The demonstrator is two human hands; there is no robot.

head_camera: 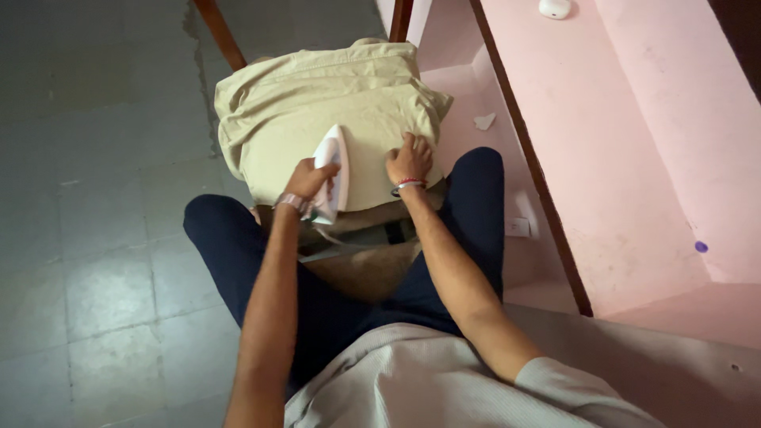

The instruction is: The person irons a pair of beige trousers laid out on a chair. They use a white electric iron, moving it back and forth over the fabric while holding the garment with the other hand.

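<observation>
A pale beige garment (317,103) lies folded over a small wooden stool in front of me. My left hand (307,179) grips the handle of a white clothes iron (333,162), whose nose points away from me and rests on the cloth. My right hand (410,159) lies flat on the garment just right of the iron, fingers spread and pressing the fabric; a red and white bangle sits at its wrist. My knees in dark trousers flank the stool.
A grey tiled floor (95,198) stretches to the left. A pink wall (634,143) with a brown wooden edge (531,158) rises on the right, bearing a white socket (518,227). Wooden stool legs (222,36) stick out beyond the garment.
</observation>
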